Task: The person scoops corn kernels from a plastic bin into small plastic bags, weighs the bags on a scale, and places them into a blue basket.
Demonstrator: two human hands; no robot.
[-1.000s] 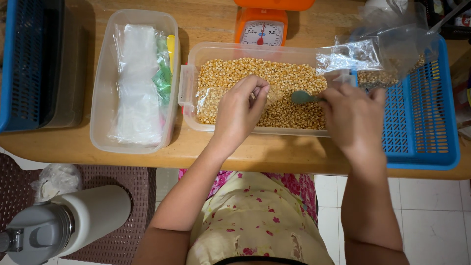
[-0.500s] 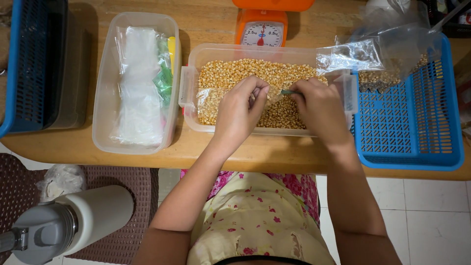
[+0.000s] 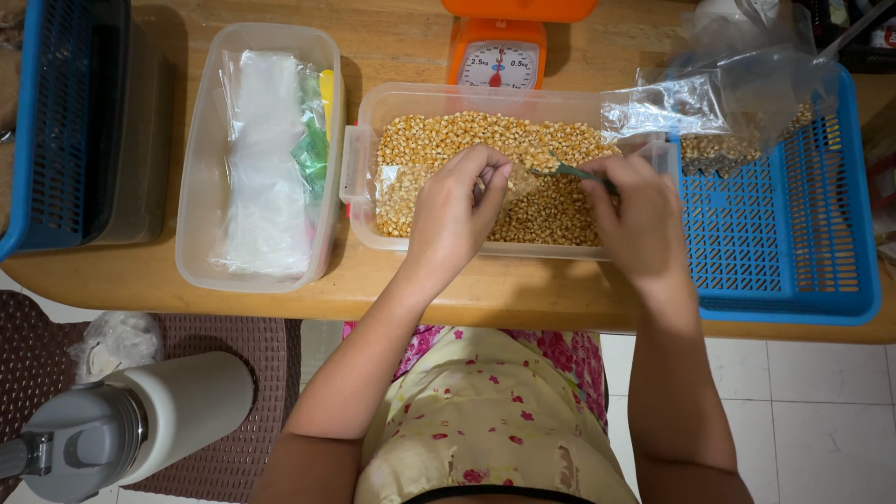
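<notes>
A clear plastic tub (image 3: 366,140) full of yellow corn kernels (image 3: 448,138) stands on the wooden table in front of me. My left hand (image 3: 457,213) hovers over the kernels and pinches a small clear plastic bag (image 3: 397,183) that lies on them. My right hand (image 3: 635,217) grips a green spoon (image 3: 565,170) whose tip points left toward the bag's mouth, just above the kernels. The two hands are close together over the middle of the tub.
A blue basket (image 3: 793,252) at right holds clear bags with kernels (image 3: 737,103). A second clear tub (image 3: 191,243) at left holds empty bags. An orange scale (image 3: 495,58) stands behind. A blue crate (image 3: 47,121) is far left; a white fan (image 3: 140,420) stands on the floor.
My right hand moved left from the basket edge to the tub's middle with the spoon, then eased back slightly right. My left hand stayed over the kernels on the bag.
</notes>
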